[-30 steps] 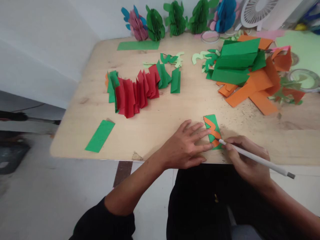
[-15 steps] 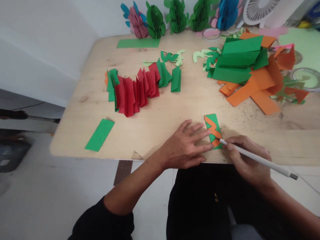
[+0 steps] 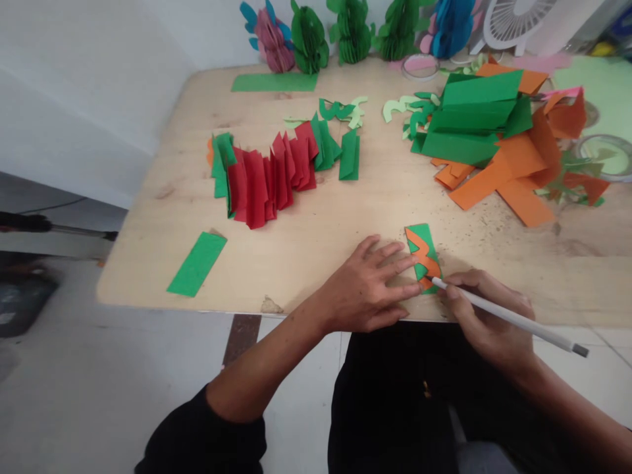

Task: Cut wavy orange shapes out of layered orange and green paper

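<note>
Left hand [image 3: 363, 286] is lying palm down, fingers spread apart, two fingertips pressing at the left edge of the orange cutout [image 3: 422, 255] and the green card [image 3: 422, 230] under it. Right hand [image 3: 488, 313] is closing thumb and fingers on a slim white pen [image 3: 513, 317], smooth barrel, grey end cap; its dark tip is meeting the lower part of the cutout. Cutout is thin flat paper with a wavy, scalloped outline, sitting on the flat rectangular card near the front edge of the worktop [image 3: 306, 250], pale wood grain, dark specks scattering behind the card. Another green rectangle [image 3: 197, 263] is lying flat at front left. Beyond it, red pleated paper [image 3: 254, 187] is standing on edge in sharp accordion folds, green pleats [image 3: 323, 148] flanking both ends. One folded green piece [image 3: 349, 155] is resting just right of that. Green wavy cutouts [image 3: 337, 109] and pale green ones [image 3: 395, 107] are lying behind. At right, creased green sheets [image 3: 474, 112] are piling over orange strips [image 3: 523, 155], some bent. Along the wall, rounded, densely layered paper figures [image 3: 350, 33] are standing in a row, white fan [image 3: 516, 23] beside them.
</note>
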The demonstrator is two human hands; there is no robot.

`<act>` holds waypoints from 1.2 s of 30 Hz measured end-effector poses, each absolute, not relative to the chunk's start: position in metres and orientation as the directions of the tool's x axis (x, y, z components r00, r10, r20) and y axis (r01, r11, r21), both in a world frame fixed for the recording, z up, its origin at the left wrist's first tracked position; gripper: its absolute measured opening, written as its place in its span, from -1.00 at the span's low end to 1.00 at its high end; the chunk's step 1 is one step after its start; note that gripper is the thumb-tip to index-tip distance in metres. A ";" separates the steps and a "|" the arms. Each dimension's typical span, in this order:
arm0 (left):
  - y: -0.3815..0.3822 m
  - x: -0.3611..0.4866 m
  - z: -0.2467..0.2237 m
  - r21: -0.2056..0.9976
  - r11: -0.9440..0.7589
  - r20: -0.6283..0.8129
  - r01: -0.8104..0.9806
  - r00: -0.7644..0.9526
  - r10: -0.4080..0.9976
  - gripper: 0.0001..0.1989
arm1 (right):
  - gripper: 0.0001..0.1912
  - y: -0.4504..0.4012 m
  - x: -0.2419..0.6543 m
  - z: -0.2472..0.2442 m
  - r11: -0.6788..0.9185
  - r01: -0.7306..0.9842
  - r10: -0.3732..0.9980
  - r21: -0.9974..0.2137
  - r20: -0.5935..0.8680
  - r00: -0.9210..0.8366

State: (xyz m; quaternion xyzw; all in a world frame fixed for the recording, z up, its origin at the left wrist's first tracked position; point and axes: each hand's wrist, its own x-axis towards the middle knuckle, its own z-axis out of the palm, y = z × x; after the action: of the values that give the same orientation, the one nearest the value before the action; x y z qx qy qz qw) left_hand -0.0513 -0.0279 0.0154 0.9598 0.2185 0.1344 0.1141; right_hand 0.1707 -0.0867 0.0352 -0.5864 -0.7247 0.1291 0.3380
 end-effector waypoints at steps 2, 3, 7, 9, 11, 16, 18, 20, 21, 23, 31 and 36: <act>-0.028 -0.051 0.016 0.281 -0.878 0.218 0.387 0.866 0.451 -0.61 | -0.97 -0.087 0.170 0.035 0.285 0.758 0.936 -0.587 0.340 -0.088; -0.028 -0.051 0.016 0.282 -0.878 0.222 0.387 0.864 0.452 -0.61 | -0.97 -0.088 0.170 0.035 0.281 0.753 0.940 -0.595 0.329 -0.091; -0.028 -0.051 0.015 0.286 -0.877 0.229 0.387 0.861 0.455 -0.62 | -0.96 -0.088 0.168 0.035 0.283 0.738 0.946 -0.612 0.306 -0.109; -0.028 -0.051 0.015 0.286 -0.877 0.230 0.386 0.861 0.454 -0.63 | -0.96 -0.088 0.167 0.036 0.282 0.735 0.947 -0.617 0.301 -0.111; -0.028 -0.051 0.014 0.286 -0.878 0.234 0.384 0.860 0.453 -0.63 | -0.96 -0.087 0.167 0.036 0.276 0.732 0.950 -0.623 0.295 -0.107; -0.028 -0.052 0.013 0.285 -0.878 0.235 0.384 0.860 0.452 -0.62 | -0.94 -0.084 0.167 0.039 0.241 0.745 0.962 -0.622 0.256 -0.097; -0.028 -0.052 0.012 0.281 -0.879 0.230 0.385 0.862 0.451 -0.62 | -0.93 -0.083 0.167 0.041 0.220 0.747 0.969 -0.628 0.227 -0.095; -0.028 -0.052 0.013 0.278 -0.880 0.223 0.385 0.865 0.449 -0.62 | -0.93 -0.082 0.167 0.042 0.201 0.743 0.975 -0.638 0.202 -0.090; -0.027 -0.052 0.013 0.277 -0.880 0.221 0.386 0.866 0.450 -0.62 | -0.92 -0.082 0.168 0.043 0.190 0.741 0.978 -0.644 0.193 -0.083; -0.027 -0.052 0.013 0.278 -0.878 0.213 0.389 0.867 0.451 -0.61 | -0.91 -0.082 0.168 0.043 0.162 0.734 0.983 -0.659 0.176 -0.059; -0.028 -0.052 0.014 0.289 -0.873 0.208 0.392 0.865 0.457 -0.61 | -0.91 -0.081 0.170 0.042 0.143 0.719 0.987 -0.680 0.151 -0.054; -0.028 -0.052 0.014 0.293 -0.873 0.216 0.389 0.863 0.457 -0.62 | -0.89 -0.079 0.170 0.043 0.164 0.698 0.985 -0.697 0.148 -0.083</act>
State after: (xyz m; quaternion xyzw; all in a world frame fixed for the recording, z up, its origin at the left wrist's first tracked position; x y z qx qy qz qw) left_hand -0.0515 -0.0276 0.0140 0.9575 0.2209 0.1407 0.1205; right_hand 0.1699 -0.0792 0.0427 -0.6028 -0.6980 0.2336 0.3080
